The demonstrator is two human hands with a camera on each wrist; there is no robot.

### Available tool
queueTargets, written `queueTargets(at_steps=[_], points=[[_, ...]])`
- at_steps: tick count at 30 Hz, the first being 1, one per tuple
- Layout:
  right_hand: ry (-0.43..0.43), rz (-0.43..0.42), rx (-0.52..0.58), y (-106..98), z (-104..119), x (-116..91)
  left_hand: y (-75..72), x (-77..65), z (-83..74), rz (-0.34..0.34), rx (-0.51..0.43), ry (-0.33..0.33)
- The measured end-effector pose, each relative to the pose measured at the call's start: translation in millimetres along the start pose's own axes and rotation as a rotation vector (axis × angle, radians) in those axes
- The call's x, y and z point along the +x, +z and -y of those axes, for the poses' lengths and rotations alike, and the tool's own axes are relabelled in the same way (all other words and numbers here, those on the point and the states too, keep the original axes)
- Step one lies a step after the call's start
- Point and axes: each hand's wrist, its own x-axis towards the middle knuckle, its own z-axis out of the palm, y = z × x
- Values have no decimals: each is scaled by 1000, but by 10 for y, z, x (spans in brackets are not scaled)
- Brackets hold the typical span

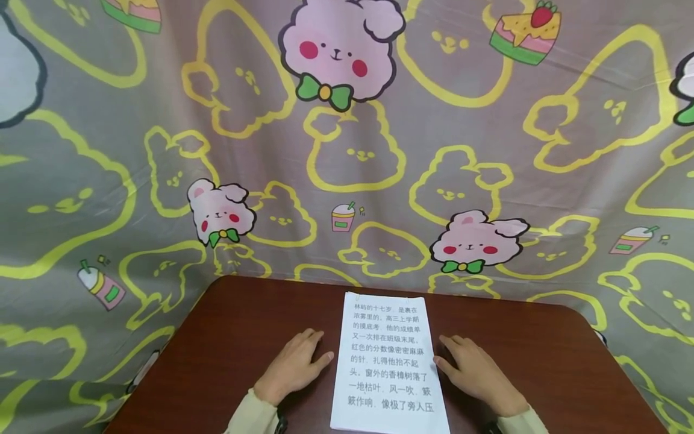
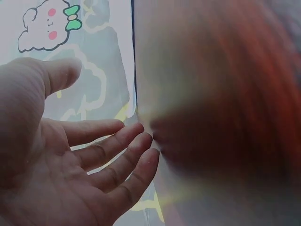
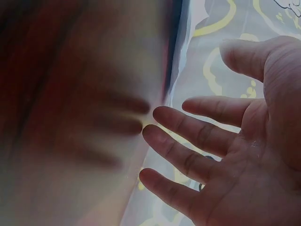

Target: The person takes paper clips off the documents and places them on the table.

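A white stack of paper (image 1: 386, 416) printed with large Chinese characters lies upright to the viewer on the dark red-brown table. Just left of it, my left hand (image 1: 295, 364) rests on the table with relaxed fingers, its thumb pointing toward the sheet's edge. On the other side my right hand (image 1: 472, 371) lies likewise, thumb tip right at the paper's right edge. Both wrist views look under the palms: the left fingers (image 2: 134, 181) and the right fingers (image 3: 171, 146) are loosely spread, fingertips meeting their reflections in the glossy tabletop. Neither hand grips anything.
The table (image 1: 217, 337) has rounded far corners. Behind it and at both sides hangs a grey curtain (image 1: 282, 163) with yellow outlines, pink rabbit faces and drink cups. Light sleeves and a dark band show at the wrists.
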Motion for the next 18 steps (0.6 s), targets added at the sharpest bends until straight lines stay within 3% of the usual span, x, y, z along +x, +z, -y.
queueTargets(at_steps=[18], points=[[24,-18,-12,79,79,134,17,66,-85,-36,46,23]])
